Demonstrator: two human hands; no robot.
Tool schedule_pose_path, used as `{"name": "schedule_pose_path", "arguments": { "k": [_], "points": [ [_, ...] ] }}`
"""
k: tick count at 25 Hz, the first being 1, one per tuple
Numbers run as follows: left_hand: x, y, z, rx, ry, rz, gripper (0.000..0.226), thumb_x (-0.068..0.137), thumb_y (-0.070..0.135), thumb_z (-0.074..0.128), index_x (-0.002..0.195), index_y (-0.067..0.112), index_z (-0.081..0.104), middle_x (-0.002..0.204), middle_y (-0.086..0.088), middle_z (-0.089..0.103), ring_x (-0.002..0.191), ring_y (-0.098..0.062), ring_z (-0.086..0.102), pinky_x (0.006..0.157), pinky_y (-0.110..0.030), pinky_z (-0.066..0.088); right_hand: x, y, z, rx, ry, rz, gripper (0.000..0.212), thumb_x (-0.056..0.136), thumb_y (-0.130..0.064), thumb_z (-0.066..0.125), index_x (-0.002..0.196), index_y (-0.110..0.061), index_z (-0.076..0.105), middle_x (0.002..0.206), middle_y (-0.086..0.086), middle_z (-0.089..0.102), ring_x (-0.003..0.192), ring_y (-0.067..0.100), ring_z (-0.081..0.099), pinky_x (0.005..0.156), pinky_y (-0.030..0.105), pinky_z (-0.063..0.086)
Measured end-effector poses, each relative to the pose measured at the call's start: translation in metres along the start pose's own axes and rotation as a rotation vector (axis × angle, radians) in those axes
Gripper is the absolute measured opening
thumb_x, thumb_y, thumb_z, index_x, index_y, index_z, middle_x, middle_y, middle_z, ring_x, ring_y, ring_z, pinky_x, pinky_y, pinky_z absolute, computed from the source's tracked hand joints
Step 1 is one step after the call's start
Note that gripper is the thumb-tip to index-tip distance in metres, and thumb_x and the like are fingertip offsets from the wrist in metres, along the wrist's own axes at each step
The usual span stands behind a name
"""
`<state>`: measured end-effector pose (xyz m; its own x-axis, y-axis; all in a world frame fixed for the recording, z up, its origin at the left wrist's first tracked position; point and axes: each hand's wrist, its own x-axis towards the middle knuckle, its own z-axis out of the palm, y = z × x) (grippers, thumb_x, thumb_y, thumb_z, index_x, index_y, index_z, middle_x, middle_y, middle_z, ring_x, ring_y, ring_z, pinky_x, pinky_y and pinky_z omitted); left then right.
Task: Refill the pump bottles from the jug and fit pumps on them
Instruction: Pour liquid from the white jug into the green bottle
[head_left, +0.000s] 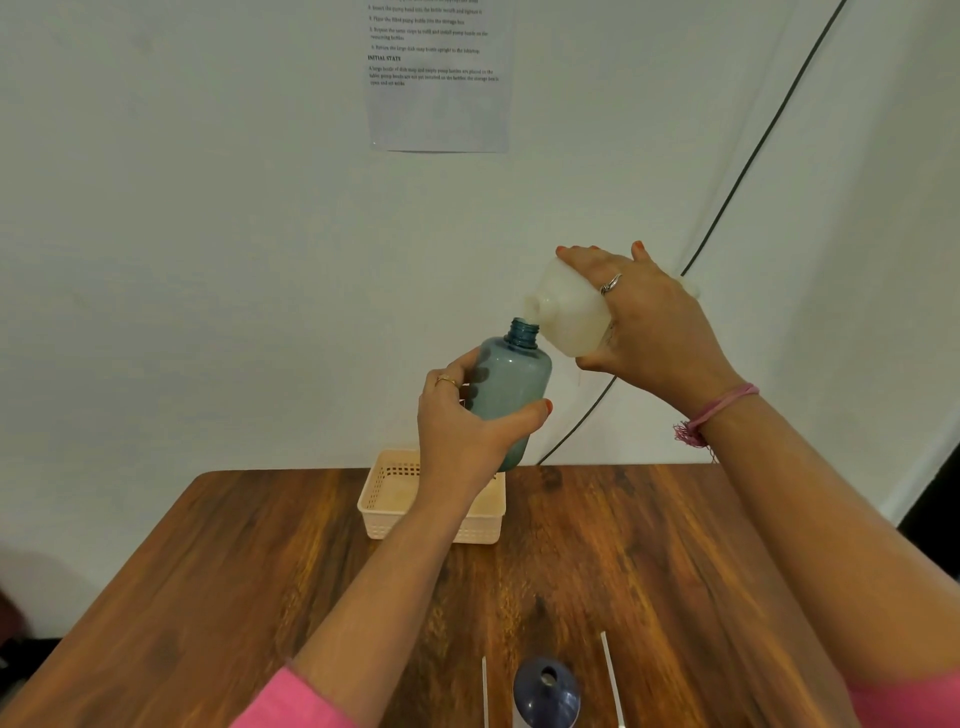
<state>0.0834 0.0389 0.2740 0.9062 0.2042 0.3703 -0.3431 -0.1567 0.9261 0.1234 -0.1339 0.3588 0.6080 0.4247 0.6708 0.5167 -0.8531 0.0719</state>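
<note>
Gripping a blue pump bottle (511, 387) above the worktop's (249, 561) far edge, the left hand (462, 421) has its fingers curled round the body. The right hand (644, 322) clasps the tipped white jug (569, 312), its spout at the bottle's open mouth. A beige basket (387, 493) sits beneath them at that edge.

A single head-worn, wide-angle view looks forward and slightly down across a wooden table (270, 561) toward a white wall (208, 234) close behind it. It sits near enough that both forearms fill the lower frame. The paper sheet (439, 78) on the wall is cut off at the top, its print perhaps too blurred to read fully.
</note>
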Motion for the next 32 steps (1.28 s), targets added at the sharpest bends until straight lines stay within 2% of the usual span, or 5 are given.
{"name": "schedule_pose_path", "arguments": {
  "k": [9, 15, 22, 32],
  "points": [
    [-0.0004, -0.0008, -0.0011, 0.012, 0.012, 0.002, 0.075, 0.060, 0.028, 0.089, 0.117, 0.040, 0.041, 0.114, 0.011, 0.047, 0.098, -0.002, 0.051, 0.074, -0.020, 0.052, 0.0009, -0.0008, -0.0009, -0.009, 0.014, -0.017, 0.098, 0.057, -0.016, 0.087, 0.142, -0.011, 0.038, 0.139, 0.012, 0.050, 0.129, 0.030, 0.046, 0.111, 0.040, 0.013],
    [-0.0007, -0.0005, -0.0016, -0.004, 0.014, 0.000, 0.076, 0.059, 0.025, 0.090, 0.120, 0.036, 0.045, 0.116, 0.008, 0.048, 0.100, -0.003, 0.051, 0.081, -0.030, 0.057, 0.0018, 0.0017, 0.0001, -0.027, 0.003, -0.022, 0.099, 0.057, -0.017, 0.087, 0.142, -0.012, 0.037, 0.141, 0.012, 0.049, 0.130, 0.029, 0.045, 0.112, 0.041, 0.013],
    [-0.0002, -0.0002, -0.0010, 0.000, 0.020, 0.008, 0.075, 0.059, 0.026, 0.089, 0.117, 0.038, 0.044, 0.115, 0.008, 0.048, 0.100, -0.002, 0.050, 0.083, -0.033, 0.057, 0.0029, 0.0021, 0.0000, -0.050, 0.002, -0.033, 0.099, 0.058, -0.019, 0.087, 0.142, -0.012, 0.036, 0.140, 0.013, 0.049, 0.130, 0.030, 0.045, 0.112, 0.042, 0.013],
    [-0.0002, -0.0027, -0.0003, -0.004, 0.024, 0.014, 0.075, 0.060, 0.026, 0.089, 0.117, 0.038, 0.043, 0.117, 0.007, 0.048, 0.101, -0.003, 0.051, 0.081, -0.029, 0.057, 0.0023, 0.0029, 0.0003, -0.076, -0.004, -0.041, 0.101, 0.058, -0.020, 0.087, 0.143, -0.014, 0.035, 0.141, 0.013, 0.049, 0.131, 0.030, 0.044, 0.112, 0.045, 0.014]
  ]
}}
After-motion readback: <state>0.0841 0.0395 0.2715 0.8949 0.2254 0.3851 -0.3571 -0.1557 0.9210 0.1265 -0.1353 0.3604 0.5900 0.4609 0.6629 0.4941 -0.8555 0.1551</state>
